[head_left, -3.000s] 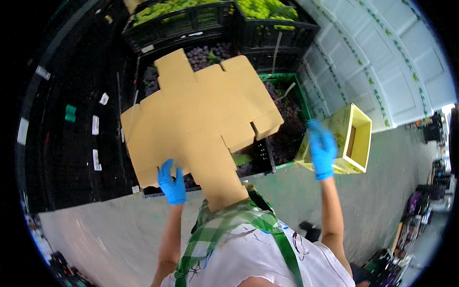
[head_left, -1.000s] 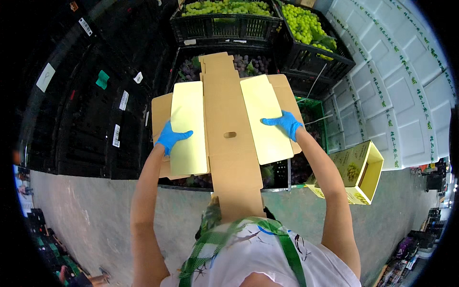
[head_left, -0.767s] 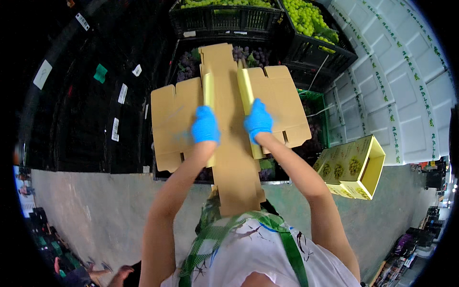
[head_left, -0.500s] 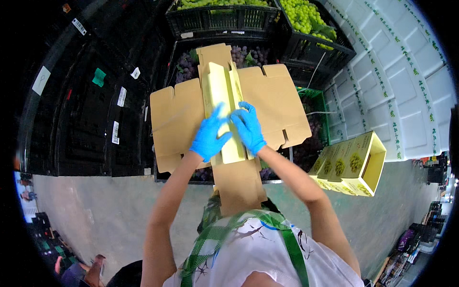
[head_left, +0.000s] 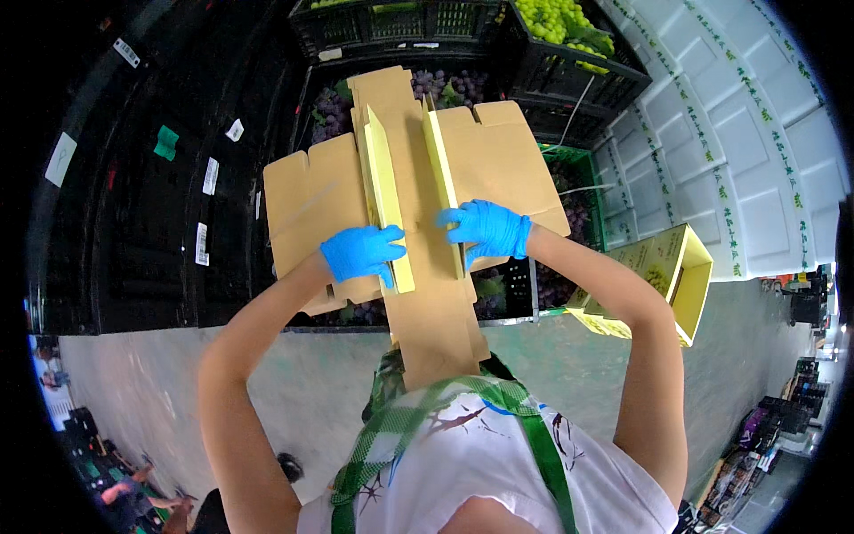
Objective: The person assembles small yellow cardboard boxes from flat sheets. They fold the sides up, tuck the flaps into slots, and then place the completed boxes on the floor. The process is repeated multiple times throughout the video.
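Observation:
Two long pale yellow cardboard strips stand on edge, apart from each other, on a large flattened brown carton (head_left: 498, 160). My left hand (head_left: 365, 252), in a blue glove, has its fingers closed on the near end of the left strip (head_left: 382, 178). The gloved right hand (head_left: 487, 229) grips the near part of the right strip (head_left: 439, 156). Bare brown board shows between the strips. The carton lies over a black crate of purple grapes (head_left: 332, 117), its lower flap reaching toward my body.
Open yellow printed boxes (head_left: 687, 285) stand at the right, partly behind my forearm. Black crates (head_left: 409, 27) with green grapes (head_left: 547, 20) are at the back. Stacked dark crates (head_left: 151, 205) form the left side; white foam boxes (head_left: 694, 151) rise on the right. Someone (head_left: 133, 498) is at lower left.
My hands have moved apart, the left one leftward and the right one rightward. The yellow cardboard, lying close together before, now stands as two separated strips with brown board between.

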Action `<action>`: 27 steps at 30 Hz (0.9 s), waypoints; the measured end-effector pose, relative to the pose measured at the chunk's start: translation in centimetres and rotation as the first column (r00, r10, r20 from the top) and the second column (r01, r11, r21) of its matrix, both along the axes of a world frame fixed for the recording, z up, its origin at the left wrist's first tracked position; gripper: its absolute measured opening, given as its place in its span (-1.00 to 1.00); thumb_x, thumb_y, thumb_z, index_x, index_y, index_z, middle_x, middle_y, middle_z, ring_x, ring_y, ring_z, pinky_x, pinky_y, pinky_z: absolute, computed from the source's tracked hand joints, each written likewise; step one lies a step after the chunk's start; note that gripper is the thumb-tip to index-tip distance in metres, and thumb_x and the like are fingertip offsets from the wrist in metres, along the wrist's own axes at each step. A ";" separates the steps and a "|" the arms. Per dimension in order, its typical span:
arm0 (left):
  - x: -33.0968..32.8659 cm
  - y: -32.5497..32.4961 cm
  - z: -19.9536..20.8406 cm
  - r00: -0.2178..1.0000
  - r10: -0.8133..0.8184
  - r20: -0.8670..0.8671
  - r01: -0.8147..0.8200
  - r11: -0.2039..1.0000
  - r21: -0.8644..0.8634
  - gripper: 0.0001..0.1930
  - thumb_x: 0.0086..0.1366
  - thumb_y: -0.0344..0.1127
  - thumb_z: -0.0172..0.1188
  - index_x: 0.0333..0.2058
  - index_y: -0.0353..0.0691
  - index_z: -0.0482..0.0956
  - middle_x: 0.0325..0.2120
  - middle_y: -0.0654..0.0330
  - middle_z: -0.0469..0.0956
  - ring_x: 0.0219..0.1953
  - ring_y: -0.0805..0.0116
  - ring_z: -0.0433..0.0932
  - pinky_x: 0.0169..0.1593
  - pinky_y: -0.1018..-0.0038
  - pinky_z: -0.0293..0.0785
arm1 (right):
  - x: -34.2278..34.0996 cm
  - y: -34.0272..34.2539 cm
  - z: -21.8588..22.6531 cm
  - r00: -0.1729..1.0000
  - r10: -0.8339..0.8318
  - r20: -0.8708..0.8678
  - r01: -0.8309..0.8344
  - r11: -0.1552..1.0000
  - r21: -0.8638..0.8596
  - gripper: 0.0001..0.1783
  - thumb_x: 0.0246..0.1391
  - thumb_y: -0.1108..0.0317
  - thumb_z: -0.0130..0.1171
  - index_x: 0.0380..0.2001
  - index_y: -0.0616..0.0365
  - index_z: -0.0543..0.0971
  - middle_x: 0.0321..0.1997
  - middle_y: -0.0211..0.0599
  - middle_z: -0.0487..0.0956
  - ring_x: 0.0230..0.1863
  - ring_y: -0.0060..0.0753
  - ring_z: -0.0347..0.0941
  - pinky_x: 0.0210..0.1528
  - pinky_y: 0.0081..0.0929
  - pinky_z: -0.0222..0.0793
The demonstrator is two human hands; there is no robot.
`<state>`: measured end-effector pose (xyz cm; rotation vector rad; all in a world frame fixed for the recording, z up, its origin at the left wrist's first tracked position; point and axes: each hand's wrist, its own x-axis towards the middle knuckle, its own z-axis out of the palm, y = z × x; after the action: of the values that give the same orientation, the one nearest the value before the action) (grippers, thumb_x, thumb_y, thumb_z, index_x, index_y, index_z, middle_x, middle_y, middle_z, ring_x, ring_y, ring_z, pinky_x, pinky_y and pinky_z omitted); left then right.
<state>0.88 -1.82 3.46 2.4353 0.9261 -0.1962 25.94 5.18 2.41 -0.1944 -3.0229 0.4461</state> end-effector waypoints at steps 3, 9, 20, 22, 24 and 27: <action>-1.8 1.0 2.4 0.976 -0.021 0.216 -0.033 0.970 0.241 -0.76 -0.08 -0.31 0.13 -0.38 -0.23 0.37 -0.28 0.06 0.33 -0.31 0.12 0.38 -0.21 0.37 0.34 | 0.7 2.3 0.2 0.975 -0.098 -0.199 0.078 0.992 -0.102 -0.60 -0.37 0.18 0.25 -0.41 0.11 0.41 -0.28 -0.24 0.35 -0.29 -0.20 0.33 -0.25 -0.35 0.27; -4.5 4.5 8.3 0.432 0.600 0.673 -0.676 0.709 -0.198 -0.85 -0.03 -0.54 -0.05 -0.42 -0.23 0.38 -0.50 0.29 0.37 -0.51 0.56 0.34 -0.45 0.66 0.32 | 0.7 5.7 7.4 0.589 -0.716 -0.374 0.408 0.663 -0.628 -0.64 -0.28 0.31 0.22 -0.34 0.18 0.40 -0.29 -0.28 0.40 -0.20 -0.41 0.31 -0.18 -0.51 0.25; 1.4 -12.4 1.3 0.952 0.080 0.296 -0.216 0.859 0.463 -0.71 -0.09 -0.31 0.13 -0.29 0.04 0.43 -0.52 0.27 0.37 -0.61 0.36 0.42 -0.62 0.46 0.36 | 3.1 -11.7 0.3 0.922 -0.233 -0.310 0.211 0.972 -0.101 -0.86 -0.28 0.23 0.09 -0.50 -0.15 0.46 -0.49 -0.40 0.32 -0.49 -0.29 0.24 -0.47 -0.39 0.18; 2.6 -15.2 -0.3 0.967 0.056 0.249 -0.165 0.882 0.442 -0.66 -0.08 -0.34 0.09 -0.24 0.09 0.41 -0.51 0.25 0.36 -0.63 0.36 0.40 -0.65 0.47 0.36 | 4.1 -13.7 -1.4 0.954 -0.108 -0.280 0.090 0.993 -0.076 -0.74 -0.32 0.28 0.09 -0.40 -0.21 0.47 -0.39 -0.40 0.34 -0.52 -0.31 0.24 -0.50 -0.41 0.18; 3.2 -16.1 -0.8 0.979 0.027 0.200 -0.109 0.905 0.411 -0.61 -0.07 -0.37 0.04 -0.18 0.14 0.38 -0.50 0.23 0.35 -0.65 0.35 0.39 -0.67 0.49 0.35 | 3.7 -14.4 -1.3 0.958 -0.092 -0.271 0.081 0.995 -0.051 -0.63 -0.34 0.33 0.08 -0.31 -0.25 0.45 -0.28 -0.37 0.33 -0.53 -0.33 0.23 -0.50 -0.42 0.19; 3.4 -16.3 -1.4 0.981 0.006 0.195 -0.092 0.895 0.436 -0.39 -0.10 -0.40 0.01 0.01 0.23 0.21 -0.32 0.08 0.30 -0.57 0.27 0.39 -0.57 0.49 0.42 | 3.5 -14.2 -0.8 0.979 -0.037 -0.202 0.032 0.999 -0.028 -0.43 -0.39 0.42 0.06 -0.16 -0.33 0.39 -0.09 -0.31 0.26 -0.54 -0.34 0.22 -0.50 -0.43 0.19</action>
<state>4.29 -18.15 2.09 2.7744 1.0331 0.2970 29.40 -9.05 1.57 -0.1908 -2.8118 0.4698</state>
